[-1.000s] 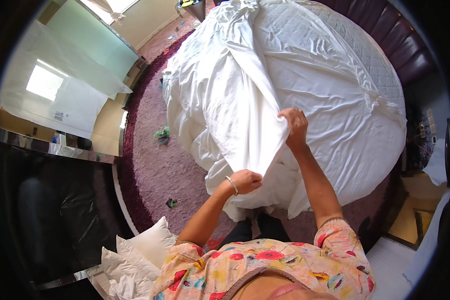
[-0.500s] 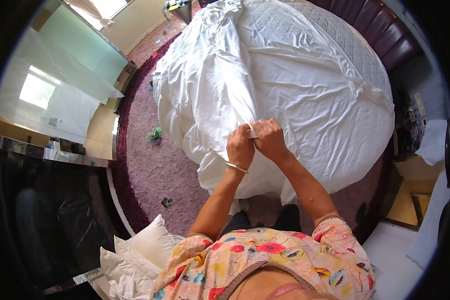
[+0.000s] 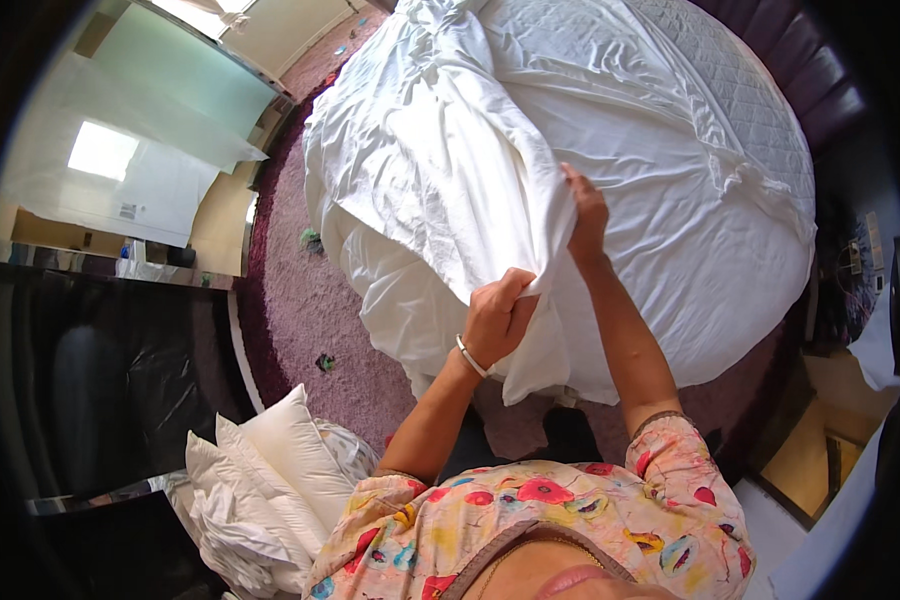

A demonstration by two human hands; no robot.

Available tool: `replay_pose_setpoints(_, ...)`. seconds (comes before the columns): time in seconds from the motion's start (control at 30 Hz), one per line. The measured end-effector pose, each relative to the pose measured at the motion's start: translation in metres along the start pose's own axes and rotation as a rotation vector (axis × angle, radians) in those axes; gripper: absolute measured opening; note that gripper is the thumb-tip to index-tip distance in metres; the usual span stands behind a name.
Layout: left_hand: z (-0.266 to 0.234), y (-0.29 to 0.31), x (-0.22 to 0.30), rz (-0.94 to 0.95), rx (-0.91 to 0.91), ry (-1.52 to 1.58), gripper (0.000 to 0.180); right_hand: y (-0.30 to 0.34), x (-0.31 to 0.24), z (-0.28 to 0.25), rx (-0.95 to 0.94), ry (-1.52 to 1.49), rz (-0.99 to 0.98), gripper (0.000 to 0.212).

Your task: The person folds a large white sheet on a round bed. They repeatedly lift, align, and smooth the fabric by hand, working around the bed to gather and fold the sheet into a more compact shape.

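- We see the white sheet (image 3: 440,170), which lies in many folds upon the round bed (image 3: 765,125).
- The left hand (image 3: 500,318) is closed around the near edge of this sheet.
- The right hand (image 3: 589,215) is farther forward, beside the raised fold; we cannot tell whether it grips.
- We notice white pillows (image 3: 295,450) at lower left.
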State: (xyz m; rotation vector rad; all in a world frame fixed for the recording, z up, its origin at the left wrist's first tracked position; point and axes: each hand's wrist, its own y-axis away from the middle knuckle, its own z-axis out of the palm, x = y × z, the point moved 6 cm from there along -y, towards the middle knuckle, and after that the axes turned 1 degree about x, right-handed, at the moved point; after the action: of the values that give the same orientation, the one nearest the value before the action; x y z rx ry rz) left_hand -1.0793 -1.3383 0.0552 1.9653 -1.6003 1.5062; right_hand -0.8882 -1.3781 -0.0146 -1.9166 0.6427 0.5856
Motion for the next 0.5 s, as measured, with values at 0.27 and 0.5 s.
replay_pose_setpoints(0.27,0.046,0.039,-0.079,-0.26,-0.137,-0.558,0.021,0.006,-0.005,-0.074,-0.158,-0.064,-0.177,0.027)
replay_pose_setpoints(0.5,0.082,0.021,-0.024,0.0,0.059,-0.423,0.056,0.052,-0.037,-0.043,-0.462,0.128,-0.225,0.011)
